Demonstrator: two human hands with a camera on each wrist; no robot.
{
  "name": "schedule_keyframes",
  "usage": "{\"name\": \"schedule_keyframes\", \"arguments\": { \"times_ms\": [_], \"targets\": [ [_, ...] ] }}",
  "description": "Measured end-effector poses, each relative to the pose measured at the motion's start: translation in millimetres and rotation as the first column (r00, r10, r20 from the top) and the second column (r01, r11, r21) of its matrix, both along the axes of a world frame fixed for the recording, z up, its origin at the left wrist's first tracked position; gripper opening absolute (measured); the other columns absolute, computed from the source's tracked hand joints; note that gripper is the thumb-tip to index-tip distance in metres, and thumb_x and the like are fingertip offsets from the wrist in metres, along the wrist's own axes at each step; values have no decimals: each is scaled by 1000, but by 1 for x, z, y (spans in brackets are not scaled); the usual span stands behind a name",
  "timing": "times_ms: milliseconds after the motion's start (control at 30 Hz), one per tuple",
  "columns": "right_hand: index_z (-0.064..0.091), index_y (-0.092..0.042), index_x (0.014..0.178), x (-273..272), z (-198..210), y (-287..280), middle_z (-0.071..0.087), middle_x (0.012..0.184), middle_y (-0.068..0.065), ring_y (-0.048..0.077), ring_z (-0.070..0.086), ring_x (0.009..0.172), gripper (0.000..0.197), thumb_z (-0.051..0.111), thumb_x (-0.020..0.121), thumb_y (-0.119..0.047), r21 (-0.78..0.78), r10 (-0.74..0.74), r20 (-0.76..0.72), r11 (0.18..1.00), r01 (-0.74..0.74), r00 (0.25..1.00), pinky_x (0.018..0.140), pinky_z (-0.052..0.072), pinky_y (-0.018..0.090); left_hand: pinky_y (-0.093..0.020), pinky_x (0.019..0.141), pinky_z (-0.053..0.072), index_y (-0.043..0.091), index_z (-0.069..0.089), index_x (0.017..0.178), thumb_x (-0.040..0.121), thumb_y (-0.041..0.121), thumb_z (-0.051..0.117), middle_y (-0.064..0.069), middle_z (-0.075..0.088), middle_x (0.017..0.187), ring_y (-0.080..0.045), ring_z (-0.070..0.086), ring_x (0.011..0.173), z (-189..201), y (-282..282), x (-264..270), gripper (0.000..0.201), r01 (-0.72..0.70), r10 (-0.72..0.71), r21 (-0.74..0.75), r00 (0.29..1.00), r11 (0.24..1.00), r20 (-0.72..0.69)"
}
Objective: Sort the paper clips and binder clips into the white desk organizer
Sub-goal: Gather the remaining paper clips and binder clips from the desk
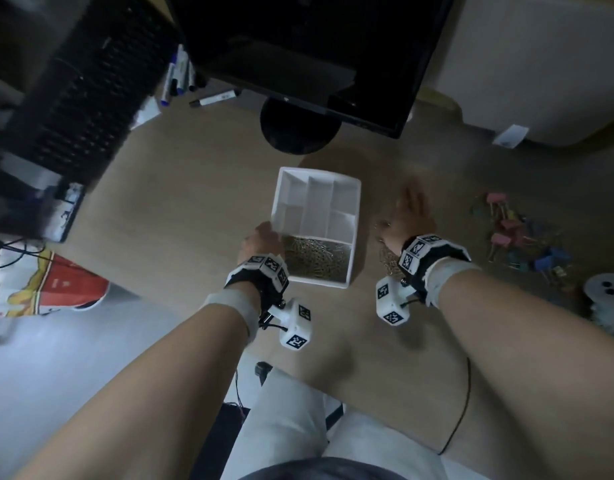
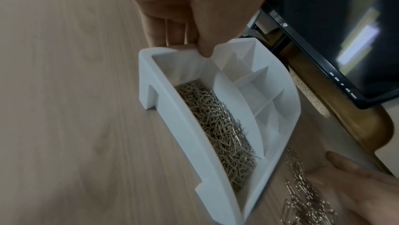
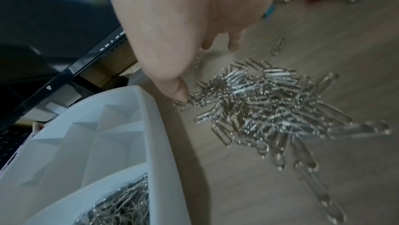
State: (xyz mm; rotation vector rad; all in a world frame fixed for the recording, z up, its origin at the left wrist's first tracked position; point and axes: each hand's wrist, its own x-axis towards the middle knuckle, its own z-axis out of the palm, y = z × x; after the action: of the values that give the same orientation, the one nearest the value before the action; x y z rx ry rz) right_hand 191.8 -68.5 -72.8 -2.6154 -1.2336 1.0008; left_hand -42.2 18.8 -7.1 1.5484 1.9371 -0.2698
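Note:
The white desk organizer (image 1: pixel 354 216) stands mid-desk; its near long compartment is filled with silver paper clips (image 1: pixel 316 256), and the smaller compartments look bare. My left hand (image 1: pixel 262 239) grips its near-left corner, thumb inside the rim (image 2: pixel 202 47) and fingers outside. A loose pile of paper clips (image 3: pixel 265 105) lies on the desk just right of the organizer. My right hand (image 1: pixel 409 213) hovers flat over that pile with fingers spread, its thumb tip (image 3: pixel 179 95) touching the pile's edge. Coloured binder clips (image 1: pixel 517 233) lie farther right.
A black monitor (image 1: pixel 316 57) on a round stand (image 1: pixel 298 129) sits behind the organizer. A keyboard (image 1: pixel 87 91) and markers (image 1: pixel 181 77) are at the back left. A white round object (image 1: pixel 607 289) is at the right edge. A cable (image 1: pixel 461 403) runs over the near desk.

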Motion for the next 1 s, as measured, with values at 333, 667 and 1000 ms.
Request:
{"name": "schedule_keyframes", "arguments": {
  "times_ms": [333,667,1000],
  "targets": [
    [58,-20,129,-29,6,-38,53,135,5,30,45,128,43,57,86,-17,193,91,64,976,-102,994,99,44,40,-39,91,48,27,58,127,100,24,41,-17,64,120,-34,62,108,-3,-6,2,32,-90,88,67,995,994,38],
    [48,-17,144,-39,6,-35,37,156,-3,21,31,145,59,58,86,-11,134,248,107,956,-261,963,106,43,47,-36,87,49,30,59,126,99,28,45,-12,67,117,-31,64,104,-3,12,3,30,-49,39,74,990,996,135],
    [11,-38,154,-29,6,-70,3,163,7,37,8,149,117,75,62,-72,-192,-326,130,918,346,936,115,22,61,-36,90,47,32,53,135,100,33,42,-10,65,125,-32,60,112,-4,20,7,37,-10,2,32,969,999,247]
  ]
}}
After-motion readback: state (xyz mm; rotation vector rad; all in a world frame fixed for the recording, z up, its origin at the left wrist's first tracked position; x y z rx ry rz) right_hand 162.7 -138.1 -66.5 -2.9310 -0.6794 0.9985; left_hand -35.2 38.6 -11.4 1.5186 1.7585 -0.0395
